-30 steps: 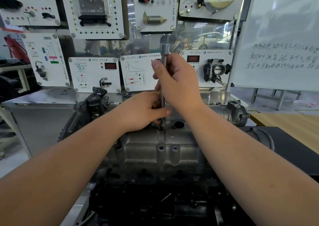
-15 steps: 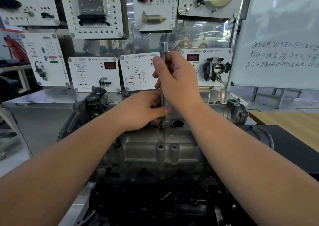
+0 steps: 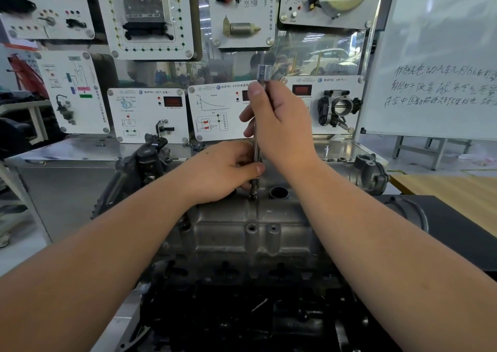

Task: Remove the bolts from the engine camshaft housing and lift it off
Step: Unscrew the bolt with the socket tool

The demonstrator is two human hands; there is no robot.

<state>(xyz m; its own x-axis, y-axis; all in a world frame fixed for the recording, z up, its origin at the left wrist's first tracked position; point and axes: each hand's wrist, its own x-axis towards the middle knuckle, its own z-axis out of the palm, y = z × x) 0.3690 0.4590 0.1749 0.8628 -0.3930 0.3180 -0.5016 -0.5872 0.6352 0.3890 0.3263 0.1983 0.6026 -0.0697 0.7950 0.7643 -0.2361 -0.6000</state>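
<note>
White training panels [image 3: 147, 115] stand behind the camshaft housing [image 3: 250, 230]; the socket extension [image 3: 256, 147] stands upright on a far-edge bolt [image 3: 252, 197]. The right hand [image 3: 279, 126] grips its upper shaft, fingers curled; the left hand [image 3: 223, 171] pinches it low, nearest the bolt.

Both hands [image 3: 282, 126] on upright, seemingly seated extension bar [image 3: 256, 147]

right hand [image 3: 279, 126] slightly higher on the upright extension bar [image 3: 256, 147], thumb raised nearer the socket end [image 3: 264, 73], left hand unmoved

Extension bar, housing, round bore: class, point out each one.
Extension bar [image 3: 255, 147], head view, bare shaft between the hands.
Housing [image 3: 242, 217], head view, top casting.
Round bore [image 3: 279, 192], head view, its rim.
</note>
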